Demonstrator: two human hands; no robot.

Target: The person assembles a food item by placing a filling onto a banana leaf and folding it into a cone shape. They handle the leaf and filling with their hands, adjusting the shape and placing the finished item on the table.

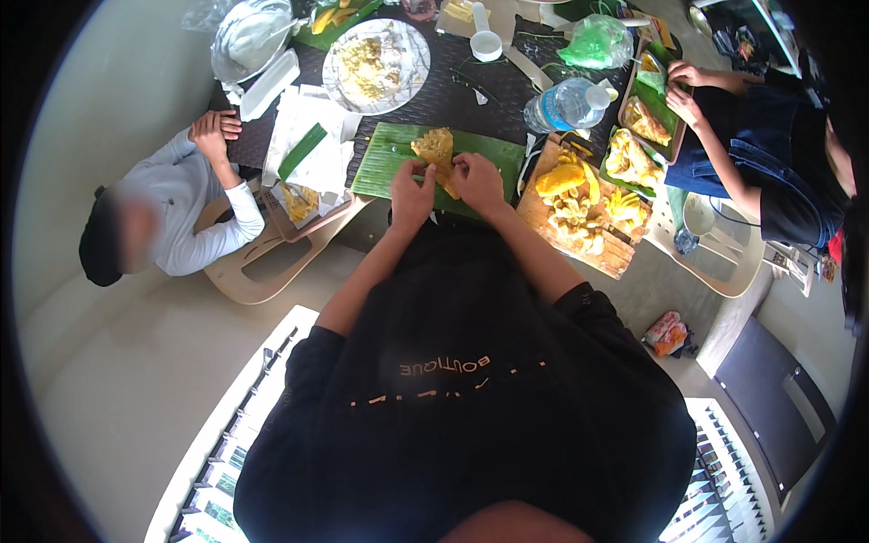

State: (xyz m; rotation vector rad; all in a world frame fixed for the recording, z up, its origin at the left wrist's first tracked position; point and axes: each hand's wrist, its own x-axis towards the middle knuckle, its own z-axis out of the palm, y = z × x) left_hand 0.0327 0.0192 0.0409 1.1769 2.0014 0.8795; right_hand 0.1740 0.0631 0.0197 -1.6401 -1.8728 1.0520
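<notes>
A green banana leaf (380, 167) lies flat on the table in front of me. Over it, a golden-brown, lumpy piece of food (434, 145) sits between my hands; its exact kind is hard to make out. The fingers of my left hand (414, 194) are bent and pinch its lower left side. From the right, my right hand (480, 184) grips the same piece with thumb and fingertips. Just beyond the leaf stands a round marbled plate (418, 68) of yellowish crumbly food (371, 65).
To the right, a wooden board (618, 258) holds yellow pieces of food, with a water bottle (563, 107) behind it. A tray (677, 136) of leaf-wrapped food is farther right, under another person's hands (685, 95). On the left are white papers (312, 136), a bowl (252, 45) and a seated person.
</notes>
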